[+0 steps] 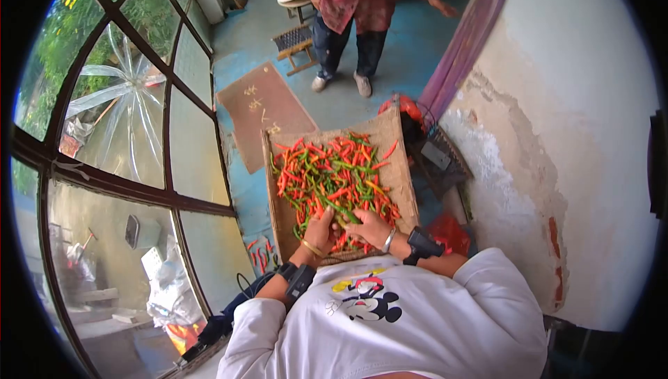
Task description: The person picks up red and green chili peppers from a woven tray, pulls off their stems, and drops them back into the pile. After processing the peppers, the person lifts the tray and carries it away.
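Red and green chili peppers [334,170] lie heaped in a shallow woven tray [396,135] in front of my body. Over the near part of the heap, my left hand [321,230] has its fingers closed on a red pepper, as far as I can see. Close beside it on the right, my right hand [369,227] pinches a long green pepper [341,210] that points up and left between the two hands. My fingertips are small in view and partly hidden.
A person [351,10] stands beyond the tray, near a small stool [295,42]. A flat brown board [261,104] lies on the blue floor. Windows [125,94] line the left; a worn wall [543,135] is at right. Several peppers [261,255] lie left of the tray.
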